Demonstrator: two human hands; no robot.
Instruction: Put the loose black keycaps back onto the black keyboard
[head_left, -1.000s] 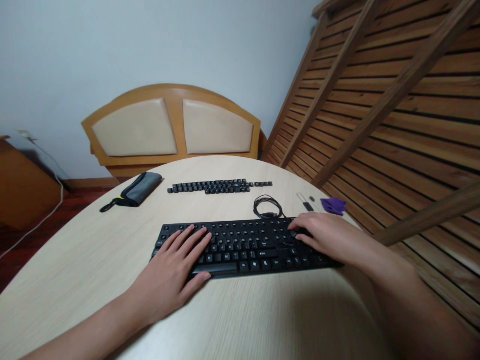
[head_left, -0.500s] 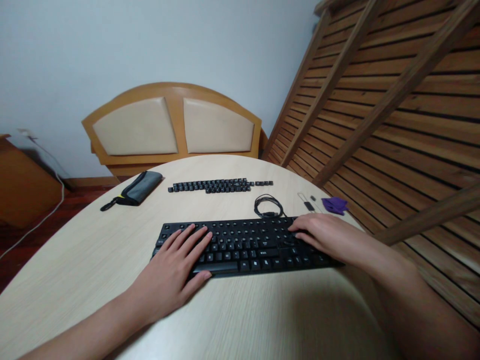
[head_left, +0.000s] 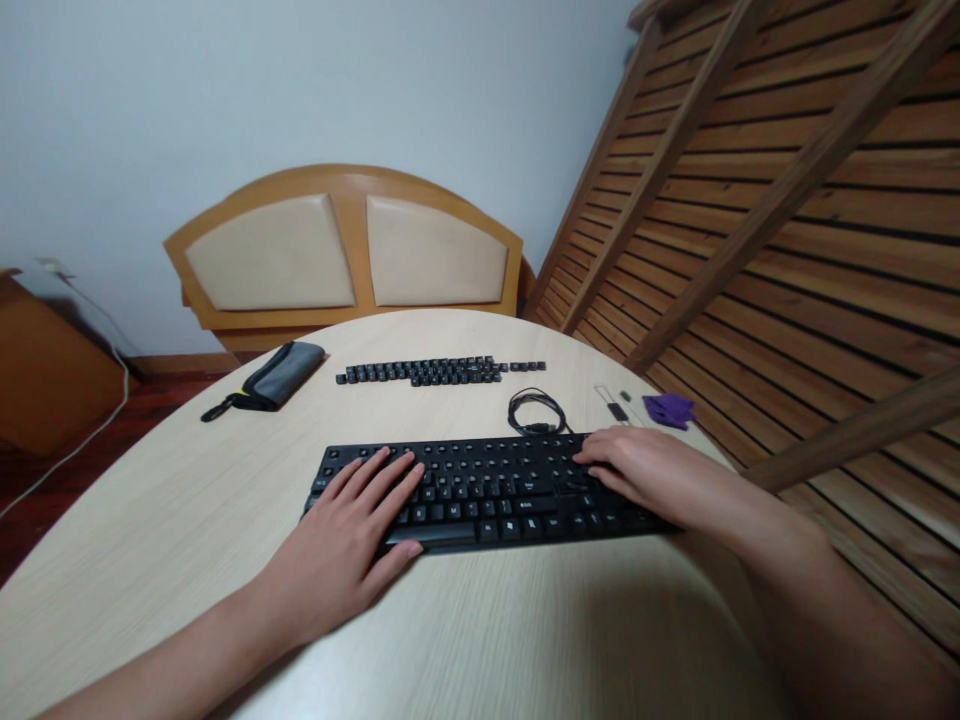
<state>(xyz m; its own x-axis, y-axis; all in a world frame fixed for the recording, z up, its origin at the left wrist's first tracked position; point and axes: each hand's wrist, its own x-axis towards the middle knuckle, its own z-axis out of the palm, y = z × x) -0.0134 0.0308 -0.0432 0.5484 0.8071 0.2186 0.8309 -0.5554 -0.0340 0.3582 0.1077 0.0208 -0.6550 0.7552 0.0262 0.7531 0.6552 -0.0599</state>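
A black keyboard (head_left: 525, 522) lies across the table in front of me. Its upper rows show bare key stems, while keycaps sit on the lower rows. My left hand (head_left: 356, 535) rests flat on the left part, fingers spread, thumb along the front edge. Over the right part is my right hand (head_left: 630, 465), its fingertips brought together at the keys; anything between them is hidden. Beyond the keyboard, loose black keycaps (head_left: 427, 371) stand in rows. A coiled black cable (head_left: 537, 410) lies just behind the keyboard.
The round pale table (head_left: 480, 640) carries a grey pouch (head_left: 286, 378) at the back left. Toward the right edge are a wire tool with a black handle (head_left: 616, 411), a small brush (head_left: 628, 398) and a purple cloth (head_left: 669, 410). Wooden slats (head_left: 750, 200) rise close on the right.
My right hand has shifted very slightly left over the right part of the keyboard. My left hand stays where it was.
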